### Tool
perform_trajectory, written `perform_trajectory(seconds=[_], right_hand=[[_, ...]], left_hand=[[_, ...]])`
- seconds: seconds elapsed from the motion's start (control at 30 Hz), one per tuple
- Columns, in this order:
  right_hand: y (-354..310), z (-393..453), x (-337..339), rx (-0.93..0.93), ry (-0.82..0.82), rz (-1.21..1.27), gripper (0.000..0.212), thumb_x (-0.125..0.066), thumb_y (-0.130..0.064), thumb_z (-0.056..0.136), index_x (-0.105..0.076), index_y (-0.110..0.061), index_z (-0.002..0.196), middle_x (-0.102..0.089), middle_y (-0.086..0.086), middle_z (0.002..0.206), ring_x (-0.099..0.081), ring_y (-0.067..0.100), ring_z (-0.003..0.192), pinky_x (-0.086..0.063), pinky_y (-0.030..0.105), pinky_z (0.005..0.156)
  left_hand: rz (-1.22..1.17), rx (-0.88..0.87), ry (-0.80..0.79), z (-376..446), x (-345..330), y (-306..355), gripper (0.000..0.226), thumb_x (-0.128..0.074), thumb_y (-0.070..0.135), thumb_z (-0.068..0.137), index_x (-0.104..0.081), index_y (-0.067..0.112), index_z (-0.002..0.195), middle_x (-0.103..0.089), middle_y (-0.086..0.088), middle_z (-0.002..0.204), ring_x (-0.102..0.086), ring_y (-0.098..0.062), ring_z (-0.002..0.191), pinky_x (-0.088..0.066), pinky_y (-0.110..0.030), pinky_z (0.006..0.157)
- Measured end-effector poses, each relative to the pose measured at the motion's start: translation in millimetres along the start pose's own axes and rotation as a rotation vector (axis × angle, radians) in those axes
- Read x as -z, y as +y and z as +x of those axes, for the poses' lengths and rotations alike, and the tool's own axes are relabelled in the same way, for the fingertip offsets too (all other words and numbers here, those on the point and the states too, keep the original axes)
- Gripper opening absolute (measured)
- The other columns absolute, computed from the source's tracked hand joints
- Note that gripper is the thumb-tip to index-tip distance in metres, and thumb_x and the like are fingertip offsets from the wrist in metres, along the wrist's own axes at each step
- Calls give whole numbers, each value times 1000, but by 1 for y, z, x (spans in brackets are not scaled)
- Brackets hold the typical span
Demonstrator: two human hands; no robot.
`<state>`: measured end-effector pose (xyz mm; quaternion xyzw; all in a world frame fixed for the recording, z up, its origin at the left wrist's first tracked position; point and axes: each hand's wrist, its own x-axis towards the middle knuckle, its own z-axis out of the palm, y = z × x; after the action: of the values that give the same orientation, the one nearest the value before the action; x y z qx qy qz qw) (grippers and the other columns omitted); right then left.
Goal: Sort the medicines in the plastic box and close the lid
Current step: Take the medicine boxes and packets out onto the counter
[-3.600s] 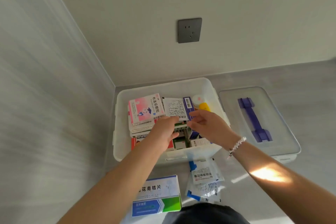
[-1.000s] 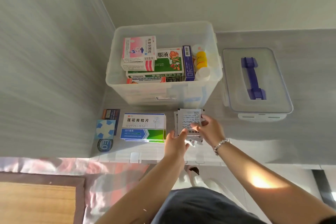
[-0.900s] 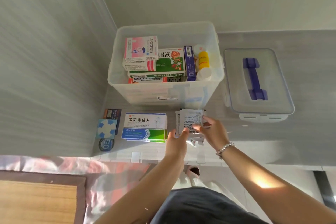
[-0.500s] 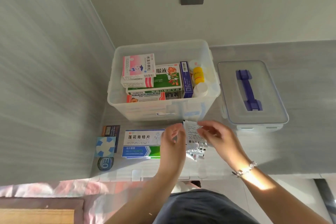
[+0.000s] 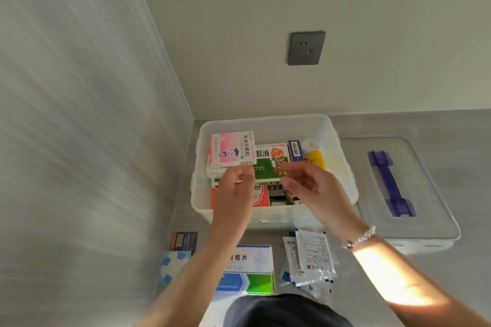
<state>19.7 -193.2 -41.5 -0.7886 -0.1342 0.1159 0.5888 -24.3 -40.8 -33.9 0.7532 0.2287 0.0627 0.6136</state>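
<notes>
Both hands raised over the open plastic box (image 5: 342,167), medicines partly sorted.

The left hand (image 5: 235,194) and the right hand (image 5: 308,188) hover above the box's near half with fingers loosely curled, and whether either pinches anything cannot be told. Inside the box, a pink medicine box (image 5: 232,150) lies on top at 10 o'clock, a green medicine box (image 5: 271,164) sits in the middle, and a yellow bottle (image 5: 316,160) stands at 2 o'clock. The lid (image 5: 425,194) with its purple handle rests on the counter (image 5: 398,273) at 3 o'clock of the box, just beside it. Sachets (image 5: 312,257) and a blue-and-green carton (image 5: 249,271) lie on the counter at 6 o'clock, outside the box.
</notes>
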Motion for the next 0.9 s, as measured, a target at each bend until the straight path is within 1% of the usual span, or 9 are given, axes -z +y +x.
perform_trajectory(seconds=[0.17,0.3,0.37,0.47,0.6,0.67,0.73,0.83,0.9], right_hand=[[6,34,-15,-127,-53,-108,28,-66,-29,82,-61,-26,109,-67,-9,88,-65,8,81,-54,21,74],[12,62,-30,-216,-167,-207,39,-61,-35,84,-54,-24,121,-66,-12,100,-63,4,87,-52,21,77],[16,77,-38,-255,-206,-278,45,-58,-37,86,-49,-21,128,-63,-8,110,-60,7,93,-50,19,76],[23,96,-49,-391,-250,-218,48,-53,-35,90,-44,-15,133,-59,1,123,-60,16,102,-53,28,82],[26,117,-62,-507,-262,-111,29,-48,-37,92,-57,-14,106,-67,3,107,-65,21,96,-54,35,88],[28,122,-69,-541,-208,-54,21,-49,-39,92,-59,-20,90,-69,6,102,-65,24,99,-53,38,89],[30,124,-75,-519,-126,-44,18,-52,-38,90,-60,-23,83,-71,6,99,-66,21,93,-55,35,85],[29,124,-79,-509,-42,25,19,-58,-35,87,-63,-19,96,-72,2,98,-66,14,83,-56,29,74],[26,123,-77,-545,-13,141,24,-62,-31,85,-60,-17,105,-71,3,100,-68,16,86,-56,33,78]], left_hand=[[-141,247,-18,32,11,-4,13,-48,29,94,-55,24,104,-63,15,91,-64,6,69,-48,-10,55],[-522,574,17,55,16,-6,9,-57,17,91,-57,18,100,-66,-6,101,-62,-16,98,-53,-32,86],[-566,610,47,63,16,-9,8,-59,18,89,-57,20,96,-66,-8,103,-62,-18,97,-53,-33,85],[-648,663,85,75,14,-9,11,-62,13,87,-56,20,91,-65,-10,102,-62,-21,96,-53,-38,88],[-752,730,113,87,14,-9,8,-61,12,87,-56,16,92,-61,-12,95,-61,-22,86,-55,-38,74],[-778,747,126,89,13,-9,9,-60,14,88,-56,15,96,-61,-12,93,-61,-22,83,-55,-36,66],[-786,759,134,89,10,-12,9,-60,15,89,-56,16,97,-62,-12,94,-61,-23,84,-56,-37,67],[-775,763,150,86,5,-17,10,-62,18,88,-57,17,97,-61,-10,94,-58,-22,84,-54,-41,74],[-787,748,150,85,4,-18,16,-62,19,87,-57,16,102,-62,-10,96,-59,-22,87,-53,-41,77]])
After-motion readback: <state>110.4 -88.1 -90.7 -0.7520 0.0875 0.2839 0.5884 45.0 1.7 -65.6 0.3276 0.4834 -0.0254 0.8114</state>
